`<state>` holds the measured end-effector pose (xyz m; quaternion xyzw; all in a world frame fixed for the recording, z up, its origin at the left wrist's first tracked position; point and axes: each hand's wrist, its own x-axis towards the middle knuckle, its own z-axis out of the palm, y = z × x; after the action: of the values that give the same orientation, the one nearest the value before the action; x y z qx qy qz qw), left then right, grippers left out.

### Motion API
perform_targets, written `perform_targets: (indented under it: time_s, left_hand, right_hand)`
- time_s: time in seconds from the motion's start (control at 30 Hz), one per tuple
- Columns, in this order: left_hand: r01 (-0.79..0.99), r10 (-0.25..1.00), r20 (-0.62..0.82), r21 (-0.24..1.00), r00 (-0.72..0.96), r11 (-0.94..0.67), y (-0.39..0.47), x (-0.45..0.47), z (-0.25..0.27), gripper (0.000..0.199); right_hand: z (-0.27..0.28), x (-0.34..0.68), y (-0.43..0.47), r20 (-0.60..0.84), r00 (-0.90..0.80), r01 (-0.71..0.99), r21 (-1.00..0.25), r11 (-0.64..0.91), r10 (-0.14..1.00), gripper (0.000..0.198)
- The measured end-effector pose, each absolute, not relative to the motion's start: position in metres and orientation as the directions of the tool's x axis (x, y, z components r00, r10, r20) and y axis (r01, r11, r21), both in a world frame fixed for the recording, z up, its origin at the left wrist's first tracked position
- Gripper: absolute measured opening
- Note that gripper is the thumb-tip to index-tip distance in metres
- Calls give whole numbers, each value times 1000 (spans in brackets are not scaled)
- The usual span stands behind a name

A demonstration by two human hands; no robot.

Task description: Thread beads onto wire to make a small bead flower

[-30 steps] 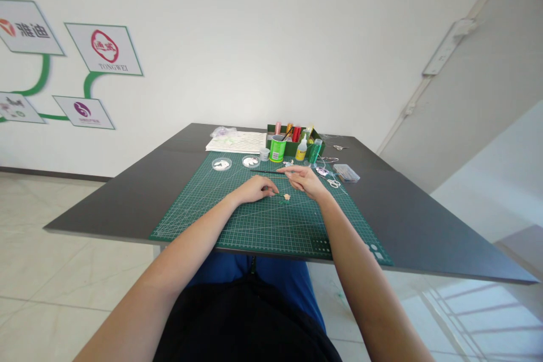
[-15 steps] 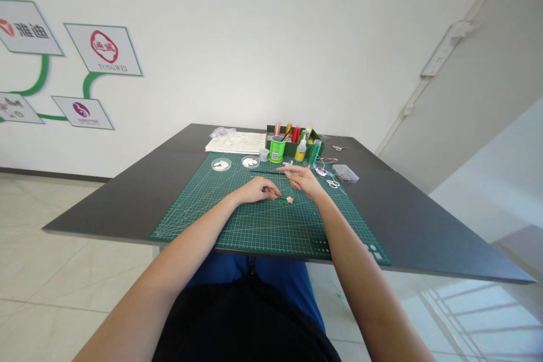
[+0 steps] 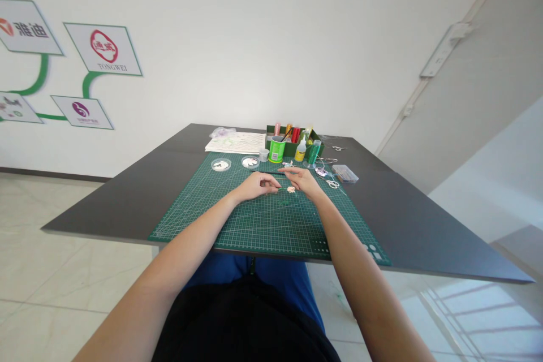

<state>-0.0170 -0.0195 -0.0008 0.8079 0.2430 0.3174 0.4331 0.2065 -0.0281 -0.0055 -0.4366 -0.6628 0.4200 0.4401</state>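
My left hand (image 3: 256, 185) is closed, thumb and fingers pinching the thin green stem (image 3: 283, 189) of a small artificial flower. Its pale pink bloom (image 3: 291, 189) points right, just above the cutting mat and below my right hand. My right hand (image 3: 302, 179) has its fingers stretched out to the left, apart, and I make out nothing held in them. A thin dark stick (image 3: 268, 172), perhaps a brush, runs behind the right fingertips. Whether it touches them I cannot tell.
The green cutting mat (image 3: 254, 232) covers the middle of the dark table (image 3: 424, 232). Behind the hands stand two shallow dishes (image 3: 221, 164), a green can (image 3: 277, 150), a glue bottle (image 3: 301, 150) and a box of spools (image 3: 271, 131). White-handled scissors (image 3: 332, 184) and a clear case (image 3: 345, 173) are right.
My left hand has lifted the flower slightly away from me, and the bloom has turned to show more of its face. My right hand has barely moved.
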Motion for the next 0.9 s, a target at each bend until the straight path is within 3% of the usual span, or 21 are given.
perform_targets:
  time_s: [0.23, 0.9]
  left_hand:
    - [91, 694, 335, 862, 638, -499, -20, -18, 3, 27]
    - [-2, 759, 344, 911, 553, -412, -15, -17, -1, 31]
  right_hand:
    - [-10, 202, -26, 110, -207, 289, -943, 168, 972, 52]
    - [-18, 199, -22, 127, -253, 332, -920, 209, 959, 45]
